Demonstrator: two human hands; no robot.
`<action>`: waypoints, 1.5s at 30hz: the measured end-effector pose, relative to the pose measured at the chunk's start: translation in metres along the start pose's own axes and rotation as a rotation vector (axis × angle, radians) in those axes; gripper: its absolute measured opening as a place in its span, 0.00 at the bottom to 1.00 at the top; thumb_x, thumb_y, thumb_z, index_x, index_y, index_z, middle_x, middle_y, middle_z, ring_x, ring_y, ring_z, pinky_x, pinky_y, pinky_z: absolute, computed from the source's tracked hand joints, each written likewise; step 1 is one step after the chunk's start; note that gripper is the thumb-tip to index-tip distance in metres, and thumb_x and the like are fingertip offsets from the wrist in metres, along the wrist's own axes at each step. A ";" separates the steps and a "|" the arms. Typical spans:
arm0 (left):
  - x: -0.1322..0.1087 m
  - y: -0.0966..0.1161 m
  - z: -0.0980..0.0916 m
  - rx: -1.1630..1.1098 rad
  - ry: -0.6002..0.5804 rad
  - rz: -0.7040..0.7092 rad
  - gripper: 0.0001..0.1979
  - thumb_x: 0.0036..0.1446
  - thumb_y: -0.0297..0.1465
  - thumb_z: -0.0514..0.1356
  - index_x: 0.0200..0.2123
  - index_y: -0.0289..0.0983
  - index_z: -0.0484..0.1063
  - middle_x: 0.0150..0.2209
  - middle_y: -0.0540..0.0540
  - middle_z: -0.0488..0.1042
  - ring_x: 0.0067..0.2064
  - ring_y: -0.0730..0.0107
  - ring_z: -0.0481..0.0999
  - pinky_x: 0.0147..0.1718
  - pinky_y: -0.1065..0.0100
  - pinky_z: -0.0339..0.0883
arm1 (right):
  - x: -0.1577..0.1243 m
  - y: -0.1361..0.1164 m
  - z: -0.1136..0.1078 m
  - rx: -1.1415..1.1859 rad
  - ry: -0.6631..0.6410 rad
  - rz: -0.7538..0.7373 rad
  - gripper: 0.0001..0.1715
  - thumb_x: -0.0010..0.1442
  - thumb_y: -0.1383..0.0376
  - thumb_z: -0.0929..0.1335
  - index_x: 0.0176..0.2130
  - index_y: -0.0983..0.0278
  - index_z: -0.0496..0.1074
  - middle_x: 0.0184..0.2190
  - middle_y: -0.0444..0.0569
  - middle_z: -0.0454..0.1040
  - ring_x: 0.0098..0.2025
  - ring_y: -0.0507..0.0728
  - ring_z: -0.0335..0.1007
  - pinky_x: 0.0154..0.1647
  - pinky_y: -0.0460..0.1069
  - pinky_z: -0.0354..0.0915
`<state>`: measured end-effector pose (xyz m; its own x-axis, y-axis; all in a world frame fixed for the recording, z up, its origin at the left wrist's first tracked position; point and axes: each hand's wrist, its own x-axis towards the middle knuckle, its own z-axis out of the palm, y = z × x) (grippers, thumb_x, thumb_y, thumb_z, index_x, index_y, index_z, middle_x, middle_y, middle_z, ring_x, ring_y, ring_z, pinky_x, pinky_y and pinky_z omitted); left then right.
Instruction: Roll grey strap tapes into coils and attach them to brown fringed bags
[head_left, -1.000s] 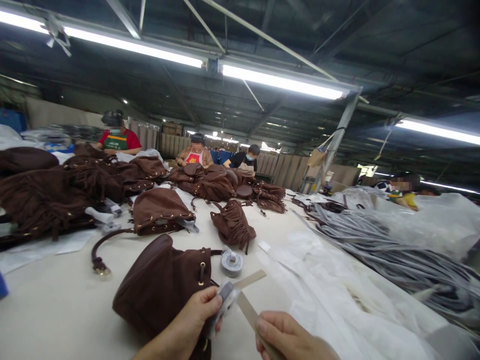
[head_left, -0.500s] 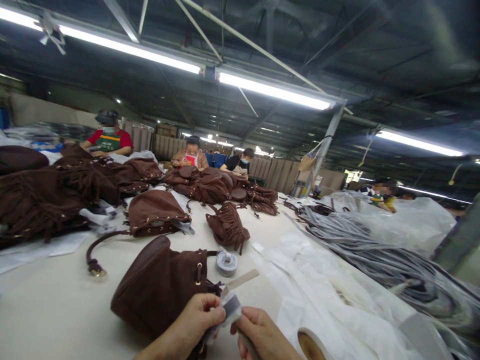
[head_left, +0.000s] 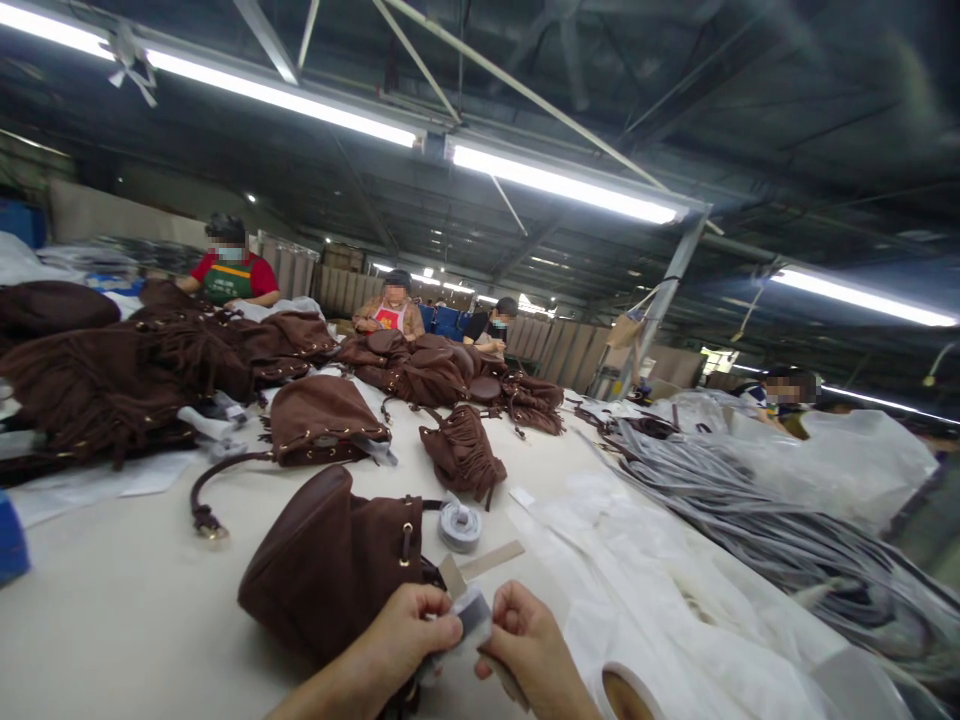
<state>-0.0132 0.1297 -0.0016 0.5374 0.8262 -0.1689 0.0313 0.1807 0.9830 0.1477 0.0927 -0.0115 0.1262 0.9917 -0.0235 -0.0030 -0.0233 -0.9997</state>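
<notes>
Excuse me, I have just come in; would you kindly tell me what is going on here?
A person's left hand holds a small plastic-wrapped grey piece, while the right hand, at its edge, grips a beige strip. A brown bag lies on its side on the table by the left hand, and a grey coil sits just beyond.

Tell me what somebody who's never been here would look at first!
Probably the big brown bag lying on its side at the front, with more brown bags heaped behind it on the left. Just right of its gold-ringed opening, the left hand pinches a small plastic-wrapped grey piece, with the right hand close beside it. Long grey strips sprawl along the right side.
</notes>
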 end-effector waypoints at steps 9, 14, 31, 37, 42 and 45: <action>-0.005 0.014 0.006 -0.055 0.097 -0.032 0.23 0.32 0.49 0.64 0.24 0.36 0.66 0.16 0.55 0.62 0.20 0.78 0.55 0.20 0.72 0.47 | -0.012 -0.003 -0.011 0.242 -0.166 0.066 0.23 0.47 0.54 0.75 0.35 0.60 0.63 0.24 0.43 0.76 0.28 0.56 0.75 0.24 0.45 0.66; -0.006 0.015 0.007 -0.070 0.118 -0.036 0.22 0.33 0.48 0.63 0.25 0.36 0.66 0.17 0.55 0.61 0.20 0.77 0.55 0.21 0.72 0.47 | -0.025 0.003 -0.025 0.180 -0.319 -0.080 0.22 0.53 0.57 0.73 0.46 0.59 0.68 0.39 0.50 0.78 0.35 0.55 0.76 0.35 0.48 0.69; -0.007 0.007 0.008 0.282 0.063 0.258 0.10 0.43 0.30 0.56 0.30 0.35 0.74 0.33 0.49 0.68 0.38 0.65 0.64 0.39 0.68 0.56 | -0.007 -0.015 -0.018 -0.641 -0.208 -0.663 0.08 0.59 0.73 0.64 0.34 0.60 0.67 0.44 0.48 0.76 0.48 0.57 0.72 0.49 0.47 0.66; -0.010 0.007 0.004 0.307 0.101 0.234 0.06 0.45 0.33 0.56 0.23 0.36 0.67 0.27 0.52 0.61 0.33 0.69 0.61 0.32 0.70 0.53 | -0.006 -0.010 -0.006 -0.450 -0.154 -0.550 0.05 0.59 0.68 0.66 0.31 0.61 0.68 0.34 0.45 0.75 0.38 0.56 0.72 0.42 0.46 0.66; -0.011 0.005 0.008 0.364 0.172 0.272 0.05 0.44 0.30 0.54 0.22 0.36 0.68 0.29 0.50 0.65 0.34 0.67 0.64 0.32 0.70 0.53 | -0.002 -0.002 -0.002 -0.249 -0.116 -0.416 0.04 0.57 0.65 0.69 0.31 0.62 0.69 0.29 0.45 0.75 0.34 0.56 0.71 0.38 0.48 0.66; -0.013 0.005 0.011 0.436 0.195 0.286 0.06 0.45 0.29 0.54 0.23 0.36 0.70 0.30 0.49 0.67 0.35 0.66 0.66 0.33 0.69 0.53 | -0.002 0.001 -0.003 -0.161 -0.096 -0.310 0.16 0.54 0.63 0.72 0.43 0.61 0.69 0.28 0.43 0.75 0.32 0.57 0.71 0.35 0.48 0.66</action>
<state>-0.0107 0.1138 0.0061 0.4114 0.9008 0.1393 0.2756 -0.2685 0.9230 0.1505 0.0905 -0.0128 0.0031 0.9619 0.2734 0.1778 0.2685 -0.9467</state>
